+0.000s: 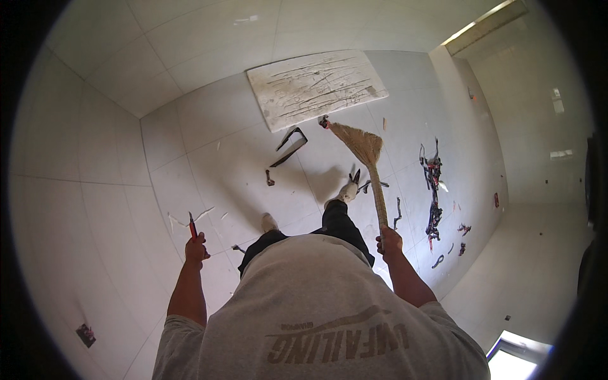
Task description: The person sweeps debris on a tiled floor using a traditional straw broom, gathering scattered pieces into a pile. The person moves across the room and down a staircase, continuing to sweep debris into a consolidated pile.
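Note:
My right hand [389, 242] is closed round the handle of a straw broom [359, 142]. The broom's fanned head points away from me, and its tip is at a small dark and red scrap [324, 121] beside the board. Off to the left, my left hand [197, 247] grips a red-handled utility knife [192, 228], its dark blade pointing away from me. Whether the broom presses on the floor I cannot tell.
A scored white board [316, 87] lies at the far side of the tiled floor. A black bent strip [292, 153] and a short brown piece [270, 178] lie nearer. Dark, tangled scraps [433, 183] form a row on the right. Tiled walls [82, 152] surround the floor.

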`<state>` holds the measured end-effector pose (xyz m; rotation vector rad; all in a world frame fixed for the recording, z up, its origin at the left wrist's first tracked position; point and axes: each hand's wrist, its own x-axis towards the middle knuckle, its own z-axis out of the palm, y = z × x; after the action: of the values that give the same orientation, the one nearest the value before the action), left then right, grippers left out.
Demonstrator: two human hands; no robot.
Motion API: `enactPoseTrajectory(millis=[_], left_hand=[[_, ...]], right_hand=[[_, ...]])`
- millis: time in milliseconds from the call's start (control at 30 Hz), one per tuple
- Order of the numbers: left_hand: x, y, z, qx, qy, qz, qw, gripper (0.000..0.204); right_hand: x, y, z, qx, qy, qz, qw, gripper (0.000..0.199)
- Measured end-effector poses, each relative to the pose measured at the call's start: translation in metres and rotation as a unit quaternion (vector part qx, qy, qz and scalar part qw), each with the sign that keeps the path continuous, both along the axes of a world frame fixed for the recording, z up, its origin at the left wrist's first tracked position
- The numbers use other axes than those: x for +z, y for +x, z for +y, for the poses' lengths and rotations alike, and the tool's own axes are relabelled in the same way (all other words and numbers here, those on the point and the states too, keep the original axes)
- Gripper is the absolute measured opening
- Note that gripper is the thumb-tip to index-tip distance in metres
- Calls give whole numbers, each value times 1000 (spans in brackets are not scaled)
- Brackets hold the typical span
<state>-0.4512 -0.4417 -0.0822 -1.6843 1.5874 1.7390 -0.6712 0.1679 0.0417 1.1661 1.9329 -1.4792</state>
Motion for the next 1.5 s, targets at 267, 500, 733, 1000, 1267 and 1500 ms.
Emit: enactPoseTrajectory(millis=[267,500,733,1000,1267,1500], left_hand=[[2,30,62,64,32,-31,997,40],[47,106,149,95,40,-98,990,33],[97,155,242,234,1,-155,960,32],[128,219,339,171,26,-197,965,35],[115,307,326,167,7,-197,966,32],[106,422,295,232,25,-182,955,26]], right_hand=[[1,-52,-16,232,98,-46,967,41],[-68,-99,-94,684,187,36,704,38],[-111,-59,-165,845,127,26,519,39],[-118,5,-192,896,115,47,427,34],[-191,134,-216,932,99,76,341,37],[-238,184,-177,912,209,55,350,57]])
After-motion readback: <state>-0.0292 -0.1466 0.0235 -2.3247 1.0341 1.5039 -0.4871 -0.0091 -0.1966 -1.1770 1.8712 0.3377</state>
